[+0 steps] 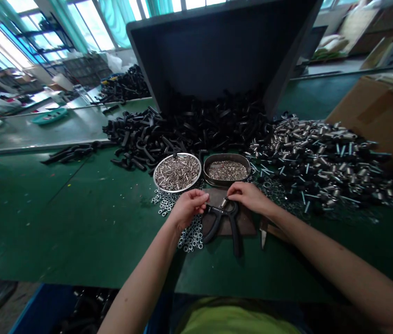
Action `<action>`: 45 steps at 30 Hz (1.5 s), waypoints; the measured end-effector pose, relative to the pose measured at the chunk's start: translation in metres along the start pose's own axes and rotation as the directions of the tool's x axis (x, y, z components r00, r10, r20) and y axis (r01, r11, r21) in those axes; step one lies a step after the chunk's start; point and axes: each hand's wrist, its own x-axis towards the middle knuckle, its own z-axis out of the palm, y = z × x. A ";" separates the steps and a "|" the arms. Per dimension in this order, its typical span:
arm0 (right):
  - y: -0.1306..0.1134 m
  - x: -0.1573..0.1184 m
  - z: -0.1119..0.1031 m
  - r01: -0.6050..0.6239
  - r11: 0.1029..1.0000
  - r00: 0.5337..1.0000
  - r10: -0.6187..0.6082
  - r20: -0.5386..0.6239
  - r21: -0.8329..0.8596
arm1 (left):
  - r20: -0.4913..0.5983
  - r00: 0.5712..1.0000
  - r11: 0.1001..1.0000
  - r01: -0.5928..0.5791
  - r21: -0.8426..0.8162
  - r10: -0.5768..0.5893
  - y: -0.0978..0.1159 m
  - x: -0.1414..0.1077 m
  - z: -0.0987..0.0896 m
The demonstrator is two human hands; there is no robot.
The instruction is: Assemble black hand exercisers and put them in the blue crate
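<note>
A black two-handled grip tool (235, 232) lies on a brown pad (248, 225), its handles pointing toward me. A metal spring (223, 202) sits near its top. My left hand (191, 206) is at the tool's upper left end, thumb and fingers pinched; what they hold is too small to name. My right hand (247, 195) is closed at the upper right end beside the spring, its fingertips on something too small to make out. Just beyond the hands stand a round dish of small metal pins (177, 172) and an oval tin of small metal parts (226, 170).
Metal nuts (191, 237) lie left of the pad. A large grey bin (213, 51) spills black handles (147, 134) behind the dishes. Silvery springs and bolts (321, 157) are heaped at the right, near a cardboard box (380, 116). A hammer (263, 234) lies beneath my right forearm.
</note>
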 end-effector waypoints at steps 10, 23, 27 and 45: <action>-0.022 0.006 -0.007 -0.011 0.937 0.997 0.038 0.070 -0.349 | -0.053 0.994 0.966 -0.079 0.247 0.094 -0.018 -0.020 0.003; -0.011 -0.054 -0.022 -0.047 0.896 0.996 0.010 -0.087 -0.442 | 0.176 0.922 0.546 -0.349 0.762 0.345 -0.028 0.004 0.032; 0.031 -0.133 -0.035 -0.153 0.821 0.976 0.038 -0.214 -0.550 | 0.192 0.943 0.598 -0.322 0.734 0.272 -0.027 0.009 0.029; -0.023 -0.119 -0.024 -0.115 0.946 0.918 -0.016 -0.396 -0.304 | 0.188 0.982 0.778 -0.136 0.613 0.024 -0.021 0.021 0.030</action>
